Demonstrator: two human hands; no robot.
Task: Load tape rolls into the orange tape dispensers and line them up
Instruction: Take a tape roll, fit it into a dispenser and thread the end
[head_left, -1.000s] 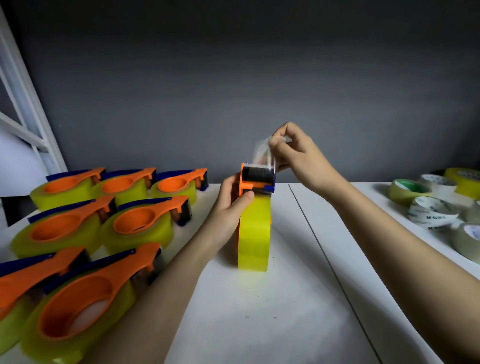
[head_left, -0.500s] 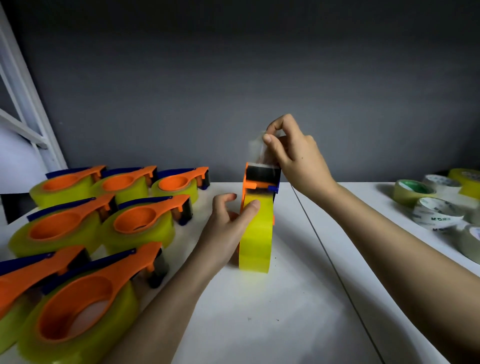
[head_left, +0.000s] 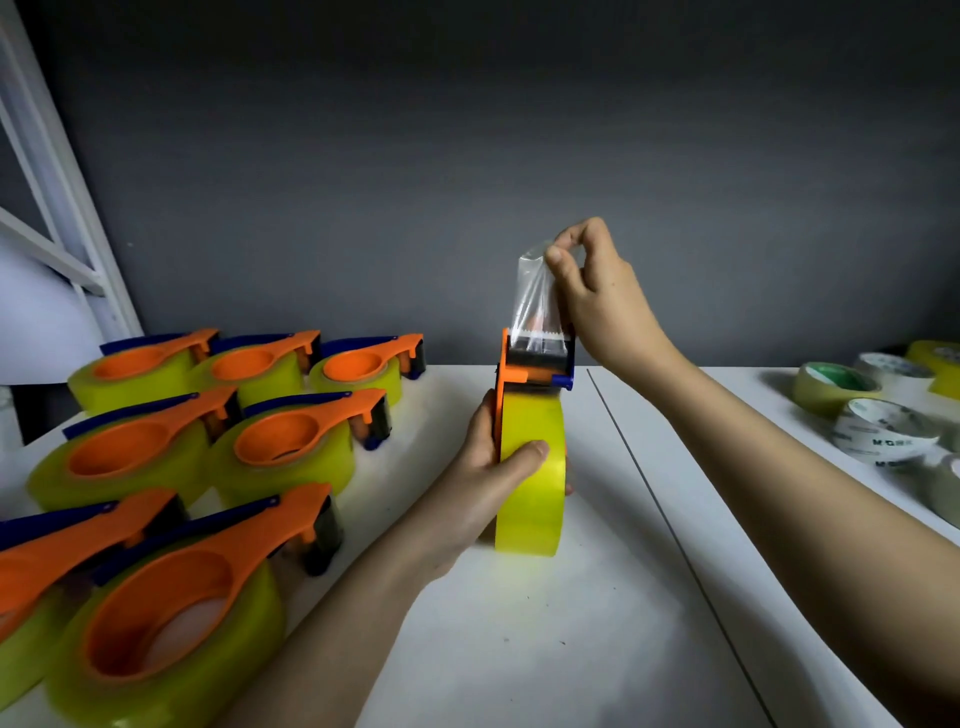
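Tape end (head_left: 535, 291): rises straight above the dispenser (head_left: 537, 358), pinched by your right hand (head_left: 597, 296).
Roll (head_left: 531, 467): upright, gripped by your left hand (head_left: 498, 467).

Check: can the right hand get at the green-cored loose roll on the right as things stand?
Probably not yet. The right hand pinches the tape end above the dispenser. Once released, the path to the green-cored roll looks unobstructed.

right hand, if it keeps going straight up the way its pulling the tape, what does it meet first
Probably nothing. The right hand pinches the clear tape end above the orange dispenser, and straight above it the picture shows only the grey wall behind, though depth to that wall is unclear.
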